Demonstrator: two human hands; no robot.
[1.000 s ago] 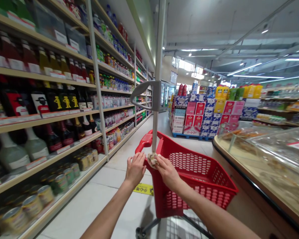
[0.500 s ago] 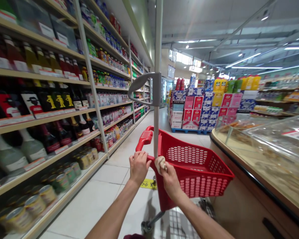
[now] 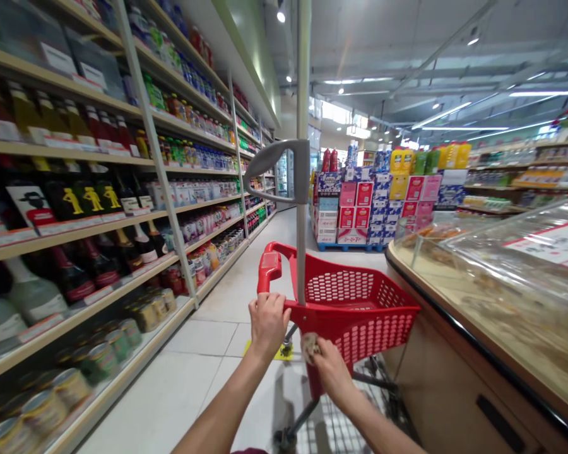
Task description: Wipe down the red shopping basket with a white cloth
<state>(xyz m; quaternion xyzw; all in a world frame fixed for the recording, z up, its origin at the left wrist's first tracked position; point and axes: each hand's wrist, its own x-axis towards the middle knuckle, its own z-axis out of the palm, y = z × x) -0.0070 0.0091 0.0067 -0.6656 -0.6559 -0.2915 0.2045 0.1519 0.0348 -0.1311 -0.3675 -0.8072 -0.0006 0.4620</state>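
A red shopping cart [image 3: 360, 318] with a perforated plastic basket stands in front of me. My left hand [image 3: 269, 321] is closed around the cart's red handle, at its near corner. In my right hand [image 3: 331, 366] is a crumpled, beige cleaning cloth [image 3: 311, 347], pressed against the red side panel below the basket rim. Rising from the cart is a tall metal pole [image 3: 301, 252] with a grey loop-shaped grip [image 3: 298, 171] on it. The palm side of both hands is hidden.
Shelves [image 3: 180, 214] of bottles and cans line the left side. A counter [image 3: 454, 328] with clear covers stands close on the right, beside the basket. Ahead, stacked drink cartons [image 3: 355, 211] rest on a blue pallet [image 3: 350, 247]. A yellow floor sticker [image 3: 284, 351] lies under the cart.
My right hand has moved the cloth down from the rim by the pole's base to the side panel. The left hand stays on the handle. The view has turned slightly right.
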